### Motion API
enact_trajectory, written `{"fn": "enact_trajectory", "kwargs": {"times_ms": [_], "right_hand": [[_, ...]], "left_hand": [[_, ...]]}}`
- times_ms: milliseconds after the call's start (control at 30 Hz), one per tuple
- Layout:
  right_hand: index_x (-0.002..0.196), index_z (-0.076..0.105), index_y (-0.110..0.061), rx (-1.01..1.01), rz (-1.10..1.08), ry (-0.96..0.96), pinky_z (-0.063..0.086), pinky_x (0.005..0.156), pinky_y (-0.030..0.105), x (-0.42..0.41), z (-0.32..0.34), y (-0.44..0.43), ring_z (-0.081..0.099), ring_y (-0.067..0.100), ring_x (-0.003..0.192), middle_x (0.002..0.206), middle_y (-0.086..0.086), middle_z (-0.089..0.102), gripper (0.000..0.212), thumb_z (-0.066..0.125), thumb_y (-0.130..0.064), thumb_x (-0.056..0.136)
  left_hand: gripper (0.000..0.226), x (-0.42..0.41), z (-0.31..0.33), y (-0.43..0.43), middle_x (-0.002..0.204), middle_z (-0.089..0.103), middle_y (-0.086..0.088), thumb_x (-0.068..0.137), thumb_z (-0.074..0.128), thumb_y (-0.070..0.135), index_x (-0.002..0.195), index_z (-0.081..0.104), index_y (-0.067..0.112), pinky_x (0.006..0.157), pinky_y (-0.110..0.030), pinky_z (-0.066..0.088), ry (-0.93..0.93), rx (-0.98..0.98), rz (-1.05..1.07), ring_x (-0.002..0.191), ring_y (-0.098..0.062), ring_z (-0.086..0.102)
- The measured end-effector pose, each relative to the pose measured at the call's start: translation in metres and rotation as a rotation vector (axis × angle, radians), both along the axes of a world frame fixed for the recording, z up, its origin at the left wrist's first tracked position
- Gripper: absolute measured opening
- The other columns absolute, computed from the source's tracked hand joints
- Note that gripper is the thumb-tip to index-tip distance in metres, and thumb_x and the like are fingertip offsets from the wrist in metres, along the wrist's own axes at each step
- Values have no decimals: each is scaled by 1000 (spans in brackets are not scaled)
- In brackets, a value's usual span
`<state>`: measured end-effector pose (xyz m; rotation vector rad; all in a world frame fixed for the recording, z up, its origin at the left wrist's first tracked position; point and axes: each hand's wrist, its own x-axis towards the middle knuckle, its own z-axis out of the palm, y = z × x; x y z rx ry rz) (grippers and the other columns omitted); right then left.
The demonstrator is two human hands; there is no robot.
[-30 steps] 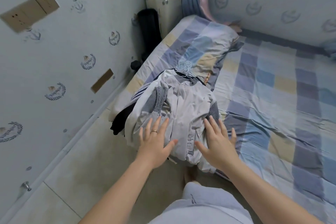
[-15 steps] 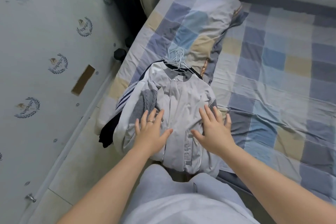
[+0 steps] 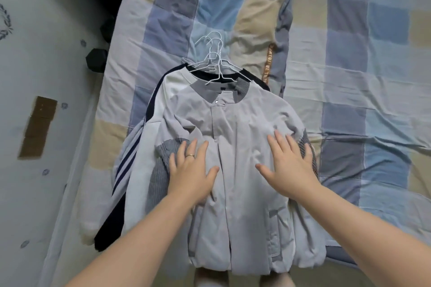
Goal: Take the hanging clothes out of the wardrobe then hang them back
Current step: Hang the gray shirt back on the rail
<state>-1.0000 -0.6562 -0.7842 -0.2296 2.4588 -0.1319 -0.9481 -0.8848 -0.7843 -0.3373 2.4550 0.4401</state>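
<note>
Both hands, left hand [image 3: 190, 176] and right hand [image 3: 289, 170], rest flat-fingered on the grey jacket [image 3: 235, 128], apparently topmost.

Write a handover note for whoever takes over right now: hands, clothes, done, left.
Left hand: open, flat on the grey jacket.
Right hand: open, flat on the same jacket.
Clothes: stacked on white wire hangers, lying on the checked bed, grey jacket on top.
Done: clothes are out of the wardrobe.
Left: lift the stack by the hangers and hang it back; wardrobe not in view.
</note>
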Motion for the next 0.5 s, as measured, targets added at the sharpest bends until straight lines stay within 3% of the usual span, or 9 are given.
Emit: {"fn": "enact_trajectory", "kwargs": {"times_ms": [200,400,500], "right_hand": [[156,5,-25,-9,-69,88,8,118,54,-59,-96,-46,1,21,151,165,-5,-2,80,43,-56,93],[156,5,-24,-31,-124,181,9,118,55,-132,-149,-69,5,23,151,165,-4,4,79,45,-50,94],[156,9,-25,-31,-140,180,13,118,52,-159,-163,-73,9,23,150,164,-4,10,77,46,-50,93]], "left_hand": [[62,-79,-90,-41,163,22,-3,94,56,42,150,35,25,119,-49,6,229,-23,-177,151,-29,11],[67,-148,-133,-66,163,21,-8,93,53,42,153,31,20,118,-50,12,359,-135,-210,149,-32,16],[66,-171,-139,-75,162,25,-10,96,49,43,153,26,20,115,-48,17,323,-198,-161,146,-33,24]]}}
